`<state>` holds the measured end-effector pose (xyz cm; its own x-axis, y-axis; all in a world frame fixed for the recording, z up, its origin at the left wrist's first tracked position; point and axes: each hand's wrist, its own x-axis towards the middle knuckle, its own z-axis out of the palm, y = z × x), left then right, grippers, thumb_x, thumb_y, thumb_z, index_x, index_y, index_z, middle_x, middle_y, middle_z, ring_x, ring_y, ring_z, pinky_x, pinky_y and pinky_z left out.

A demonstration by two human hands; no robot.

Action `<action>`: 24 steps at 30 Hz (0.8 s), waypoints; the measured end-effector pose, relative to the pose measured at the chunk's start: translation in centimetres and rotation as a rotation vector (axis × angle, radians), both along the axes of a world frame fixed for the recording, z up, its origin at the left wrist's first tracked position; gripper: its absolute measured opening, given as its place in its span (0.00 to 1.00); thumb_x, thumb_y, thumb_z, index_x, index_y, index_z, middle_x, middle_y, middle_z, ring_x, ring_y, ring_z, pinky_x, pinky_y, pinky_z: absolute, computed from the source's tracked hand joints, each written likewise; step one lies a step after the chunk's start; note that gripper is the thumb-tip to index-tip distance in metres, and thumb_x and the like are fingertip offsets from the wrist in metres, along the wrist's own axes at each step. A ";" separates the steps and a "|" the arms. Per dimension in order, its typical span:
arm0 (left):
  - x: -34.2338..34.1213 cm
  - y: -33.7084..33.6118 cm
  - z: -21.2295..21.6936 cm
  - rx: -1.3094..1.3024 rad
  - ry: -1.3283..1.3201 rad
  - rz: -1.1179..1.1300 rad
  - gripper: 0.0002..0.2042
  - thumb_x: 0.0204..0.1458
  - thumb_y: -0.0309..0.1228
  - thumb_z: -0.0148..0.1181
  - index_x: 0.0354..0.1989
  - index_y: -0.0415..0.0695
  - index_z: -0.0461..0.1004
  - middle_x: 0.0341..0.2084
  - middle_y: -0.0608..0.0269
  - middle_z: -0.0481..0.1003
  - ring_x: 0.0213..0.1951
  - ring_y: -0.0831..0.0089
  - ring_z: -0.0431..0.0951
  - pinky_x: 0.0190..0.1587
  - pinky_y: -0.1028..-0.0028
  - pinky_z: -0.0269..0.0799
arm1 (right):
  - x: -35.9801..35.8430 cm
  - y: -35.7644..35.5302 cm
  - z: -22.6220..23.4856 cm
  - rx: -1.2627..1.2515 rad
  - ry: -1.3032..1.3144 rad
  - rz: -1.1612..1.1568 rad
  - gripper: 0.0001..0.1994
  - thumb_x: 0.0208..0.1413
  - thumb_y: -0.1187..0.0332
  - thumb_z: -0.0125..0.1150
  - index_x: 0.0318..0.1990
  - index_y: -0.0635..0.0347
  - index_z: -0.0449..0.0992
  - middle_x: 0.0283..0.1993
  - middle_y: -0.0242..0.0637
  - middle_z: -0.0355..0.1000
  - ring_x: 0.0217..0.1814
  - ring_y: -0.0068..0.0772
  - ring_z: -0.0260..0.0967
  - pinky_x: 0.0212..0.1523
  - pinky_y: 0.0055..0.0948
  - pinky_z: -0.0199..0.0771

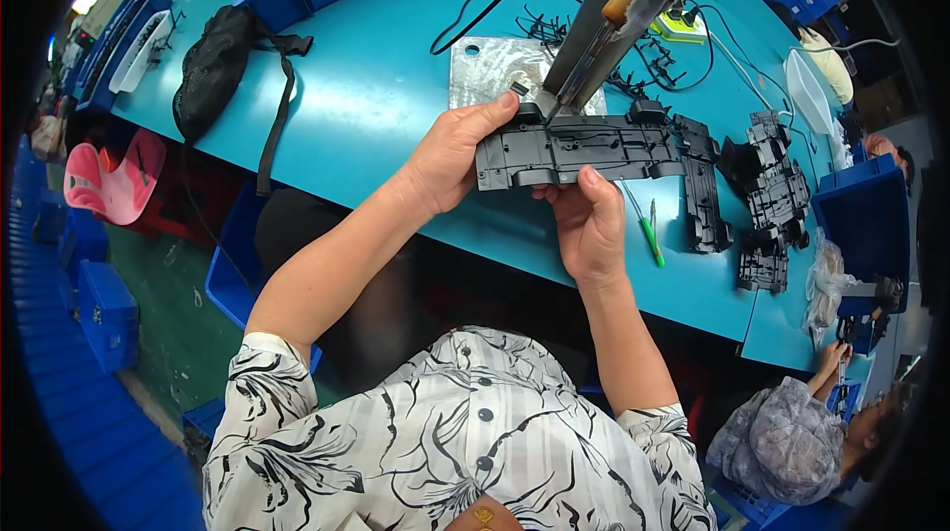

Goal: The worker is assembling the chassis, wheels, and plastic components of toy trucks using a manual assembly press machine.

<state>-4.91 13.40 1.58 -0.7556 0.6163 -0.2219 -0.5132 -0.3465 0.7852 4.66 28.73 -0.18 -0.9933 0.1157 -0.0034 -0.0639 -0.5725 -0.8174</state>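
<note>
Black panel (618, 147) held in left grip (447, 157), right grip (591, 231).

Left hand (447, 153) and right hand (588, 229) both gripping, just inside the table's (341, 160) near edge.
Left thumb (490, 115) stretches forward and rightward, left forearm (341, 254) slanting across that edge; right thumb (601, 196) points forward, fingers (557, 196) curling leftward below it, right wrist (600, 280) over the edge, right forearm (631, 348) tilted leftward toward the hand.

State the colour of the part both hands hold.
The held part is black; head view shows it.
</note>
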 end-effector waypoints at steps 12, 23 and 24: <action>-0.1 0.0 -0.1 0.000 0.020 0.008 0.23 0.60 0.45 0.47 0.50 0.34 0.67 0.39 0.51 0.76 0.37 0.67 0.80 0.38 0.70 0.80 | 0.0 -0.2 0.6 0.043 0.009 0.003 0.19 0.57 0.59 0.51 0.48 0.65 0.70 0.45 0.38 0.72 0.43 0.31 0.69 0.44 0.32 0.68; -0.1 0.0 -0.1 0.010 0.015 0.012 0.24 0.60 0.45 0.46 0.50 0.34 0.67 0.39 0.51 0.76 0.37 0.67 0.80 0.37 0.71 0.80 | 0.0 -0.2 0.7 0.076 -0.013 0.008 0.20 0.57 0.57 0.53 0.47 0.66 0.70 0.44 0.38 0.72 0.43 0.31 0.69 0.45 0.32 0.68; -0.1 0.1 0.0 0.014 0.009 0.017 0.24 0.60 0.45 0.46 0.50 0.33 0.67 0.39 0.51 0.76 0.36 0.67 0.80 0.37 0.71 0.80 | 0.0 -0.2 0.8 0.079 -0.011 0.004 0.20 0.57 0.57 0.53 0.47 0.66 0.70 0.44 0.39 0.72 0.43 0.31 0.69 0.45 0.32 0.68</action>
